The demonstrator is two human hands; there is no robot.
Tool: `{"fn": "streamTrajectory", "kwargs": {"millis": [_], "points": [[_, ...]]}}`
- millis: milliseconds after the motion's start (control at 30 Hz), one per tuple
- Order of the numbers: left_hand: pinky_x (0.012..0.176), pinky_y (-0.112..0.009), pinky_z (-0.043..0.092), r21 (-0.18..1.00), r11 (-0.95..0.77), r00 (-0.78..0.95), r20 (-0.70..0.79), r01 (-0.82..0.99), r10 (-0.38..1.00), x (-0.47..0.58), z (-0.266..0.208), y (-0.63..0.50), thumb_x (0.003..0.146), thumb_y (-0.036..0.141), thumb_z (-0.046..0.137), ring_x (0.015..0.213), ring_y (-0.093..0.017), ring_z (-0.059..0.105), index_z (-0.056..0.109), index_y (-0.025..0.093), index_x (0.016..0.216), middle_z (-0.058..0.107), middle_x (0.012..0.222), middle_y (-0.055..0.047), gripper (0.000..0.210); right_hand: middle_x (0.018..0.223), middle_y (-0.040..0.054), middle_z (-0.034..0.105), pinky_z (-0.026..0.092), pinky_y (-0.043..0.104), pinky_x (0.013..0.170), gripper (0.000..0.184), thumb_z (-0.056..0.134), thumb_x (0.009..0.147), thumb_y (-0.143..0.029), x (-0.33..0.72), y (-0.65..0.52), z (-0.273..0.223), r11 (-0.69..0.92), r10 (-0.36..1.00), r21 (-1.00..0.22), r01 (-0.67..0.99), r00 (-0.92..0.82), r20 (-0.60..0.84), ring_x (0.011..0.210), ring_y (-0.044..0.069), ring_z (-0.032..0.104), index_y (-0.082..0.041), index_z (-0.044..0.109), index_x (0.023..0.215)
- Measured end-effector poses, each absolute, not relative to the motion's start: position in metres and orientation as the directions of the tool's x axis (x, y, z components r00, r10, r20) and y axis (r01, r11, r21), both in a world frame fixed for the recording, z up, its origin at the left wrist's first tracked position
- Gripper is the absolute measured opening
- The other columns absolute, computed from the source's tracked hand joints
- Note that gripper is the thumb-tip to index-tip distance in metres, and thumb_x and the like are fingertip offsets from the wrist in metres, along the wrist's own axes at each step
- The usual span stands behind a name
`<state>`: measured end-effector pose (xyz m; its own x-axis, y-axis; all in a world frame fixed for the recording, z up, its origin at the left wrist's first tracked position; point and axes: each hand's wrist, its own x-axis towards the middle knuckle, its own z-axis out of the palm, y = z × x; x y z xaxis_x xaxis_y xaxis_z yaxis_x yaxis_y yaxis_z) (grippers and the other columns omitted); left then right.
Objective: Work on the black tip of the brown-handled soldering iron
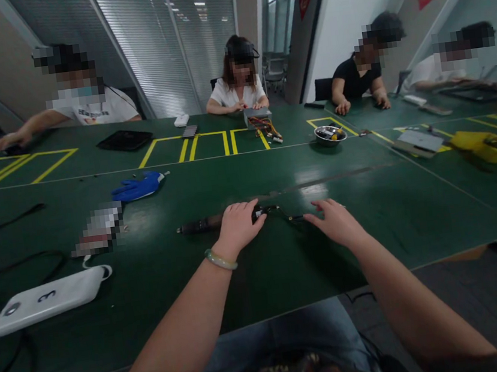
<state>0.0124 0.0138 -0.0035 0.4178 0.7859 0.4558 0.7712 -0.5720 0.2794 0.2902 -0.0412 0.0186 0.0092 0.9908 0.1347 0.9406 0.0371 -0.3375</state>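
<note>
Left hand [239, 226] on dark cylindrical tool [201, 224]; right hand [337, 222] at dark connector [296, 218].
The tool lies on the green bench [396, 210], inward from the middle of the near edge and roughly parallel to it; the left hand grasps its right-hand end, thumb on the near side, fingers over the top. The connector sits just right of the tool, beside the right thumb; the right fingers are parted from the thumb, and whether this hand grips anything cannot be told. Toward the near left corner lies a white device [49, 300] marked "3". Beyond it lies a blue glove [137, 187]. A metal bowl [331, 142] stands nearer the far edge, right of a metal box [257, 117] with coloured wires [267, 129].
</note>
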Motion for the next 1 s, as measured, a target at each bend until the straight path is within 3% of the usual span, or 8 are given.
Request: {"fn": "streamTrajectory", "kwargs": {"millis": [100, 200, 367, 567, 767, 1000], "points": [[0.094, -0.045, 0.042, 0.284, -0.549, 0.421, 0.405, 0.786, 0.812, 0.012, -0.001, 0.012, 0.095, 0.049, 0.042, 0.104, -0.027, 0.059, 0.055, 0.02, 0.128, 0.065, 0.111, -0.01, 0.046, 0.105, 0.0067, 0.061, 0.045, 0.03, 0.081, 0.045, 0.063, 0.085, -0.054, 0.293, -0.048, 0.012, 0.092, 0.995, -0.396, 0.914, -0.098, 0.004, 0.09, 0.02, 0.059, -0.023, 0.065, 0.118], [0.093, -0.042, 0.042, 0.255, -0.525, 0.422, 0.366, 0.812, 0.83, 0.013, 0.003, 0.007, 0.096, 0.046, 0.04, 0.104, -0.025, 0.058, 0.054, 0.023, 0.13, 0.064, 0.113, -0.009, 0.043, 0.105, 0.0041, 0.061, 0.044, 0.026, 0.081, 0.032, 0.063, 0.088, -0.042, 0.283, -0.045, 0.007, 0.116, 0.993, -0.42, 0.9, -0.101, 0.059, 0.088, 0.017, 0.058, -0.026, 0.066, 0.115], [0.094, -0.038, 0.043, 0.238, -0.579, 0.473, 0.382, 0.78, 0.794, 0.018, 0.006, 0.004, 0.093, 0.04, 0.051, 0.11, -0.023, 0.055, 0.053, 0.028, 0.13, 0.059, 0.121, -0.006, 0.039, 0.098, 0.0019, 0.064, 0.042, 0.026, 0.074, 0.012, 0.065, 0.086, -0.03, 0.269, -0.031, 0.012, 0.065, 0.998, -0.412, 0.909, -0.053, 0.04, 0.085, 0.016, 0.058, -0.026, 0.073, 0.094], [0.092, -0.039, 0.043, 0.216, -0.566, 0.458, 0.399, 0.795, 0.795, 0.026, 0.004, 0.007, 0.091, 0.035, 0.056, 0.105, -0.024, 0.056, 0.058, 0.027, 0.12, 0.06, 0.113, -0.005, 0.03, 0.093, 0.0007, 0.067, 0.043, 0.026, 0.071, 0.019, 0.066, 0.085, -0.039, 0.277, -0.025, 0.021, 0.006, 1.0, -0.512, 0.859, -0.016, -0.015, 0.085, 0.016, 0.061, -0.025, 0.073, 0.097], [0.089, -0.039, 0.044, 0.209, -0.575, 0.464, 0.408, 0.791, 0.786, 0.03, 0.003, 0.007, 0.088, 0.03, 0.06, 0.103, -0.024, 0.056, 0.058, 0.026, 0.116, 0.06, 0.111, -0.006, 0.029, 0.097, 0.0021, 0.068, 0.045, 0.025, 0.074, 0.027, 0.072, 0.08, -0.032, 0.285, -0.019, 0.019, 0.022, 0.994, -0.584, 0.811, -0.081, -0.076, 0.086, 0.015, 0.062, -0.023, 0.071, 0.105], [0.088, -0.037, 0.046, 0.237, -0.649, 0.543, 0.387, 0.722, 0.745, 0.024, 0.007, 0.009, 0.083, 0.028, 0.062, 0.097, -0.022, 0.058, 0.061, 0.026, 0.107, 0.063, 0.105, -0.003, 0.024, 0.082, 0.0002, 0.068, 0.039, 0.023, 0.062, 0.009, 0.067, 0.082, -0.025, 0.27, 0.005, 0.03, 0.037, 0.995, -0.463, 0.886, -0.077, -0.067, 0.074, 0.014, 0.059, -0.023, 0.073, 0.088]]}}
